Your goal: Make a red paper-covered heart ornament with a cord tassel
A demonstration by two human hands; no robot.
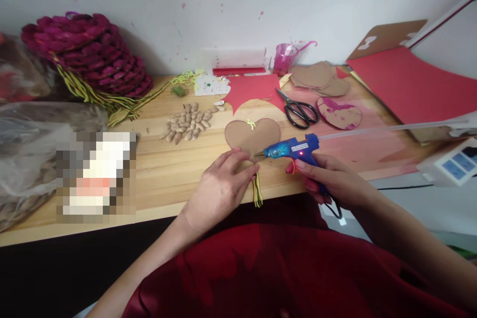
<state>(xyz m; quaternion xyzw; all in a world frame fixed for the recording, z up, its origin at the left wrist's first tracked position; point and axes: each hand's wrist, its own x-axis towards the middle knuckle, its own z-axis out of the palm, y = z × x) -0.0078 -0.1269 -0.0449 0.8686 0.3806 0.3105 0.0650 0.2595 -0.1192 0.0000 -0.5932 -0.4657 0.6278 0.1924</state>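
Note:
A brown cardboard heart (252, 135) lies on the wooden table (160, 169), with a yellow yarn loop at its top notch and yarn strands (257, 194) hanging off its lower tip. My left hand (219, 186) presses fingers together on the heart's lower left edge. My right hand (330, 179) grips a blue hot glue gun (296, 150), its nozzle pointing left at the heart's lower tip beside my left fingertips. A clear glue stick (387, 128) juts from the gun's back.
A pile of pale seeds (188, 123), black scissors (300, 109), red paper (253, 88), more cardboard hearts (320, 79), a pink cup (283, 58). Stacked magenta pieces (93, 54) at far left, plastic bags (26, 159) at left, red sheets (410, 84) at right.

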